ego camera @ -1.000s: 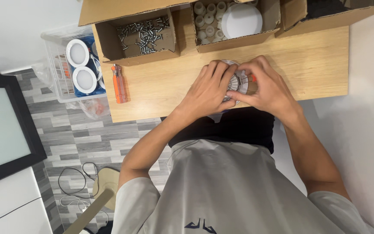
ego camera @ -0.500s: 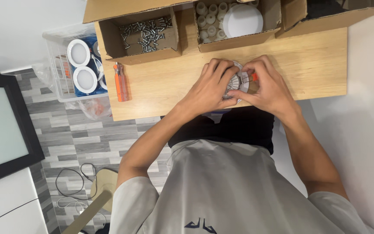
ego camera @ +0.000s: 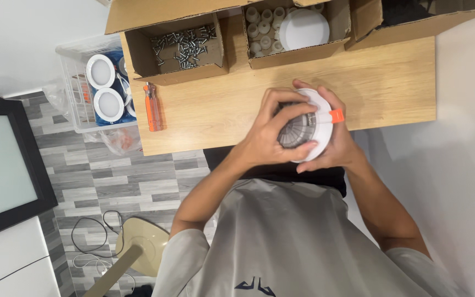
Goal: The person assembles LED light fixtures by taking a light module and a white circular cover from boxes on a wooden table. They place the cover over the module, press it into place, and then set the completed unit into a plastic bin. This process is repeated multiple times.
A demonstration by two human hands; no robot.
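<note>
Both hands hold a round white recessed light fixture [ego camera: 310, 127] with a grey finned back and an orange clip on its side, just above the near edge of the wooden table [ego camera: 215, 104]. My left hand [ego camera: 268, 132] wraps over its left side, fingers across the fins. My right hand [ego camera: 341, 142] cups its right side and underside, thumb near the orange clip.
Three open cardboard boxes line the table's far edge: one with metal spring clips [ego camera: 182, 47], one with white plastic parts and a white disc [ego camera: 295, 27], one dark inside [ego camera: 413, 16]. An orange screwdriver [ego camera: 152, 107] lies at left. A clear bin [ego camera: 92, 82] holds round lights. A dark screen [ego camera: 1, 165] stands at left.
The fixture has been turned and tilted in my hands, so its finned back and orange clip now show more plainly. My hands stay over the same part of the table.
</note>
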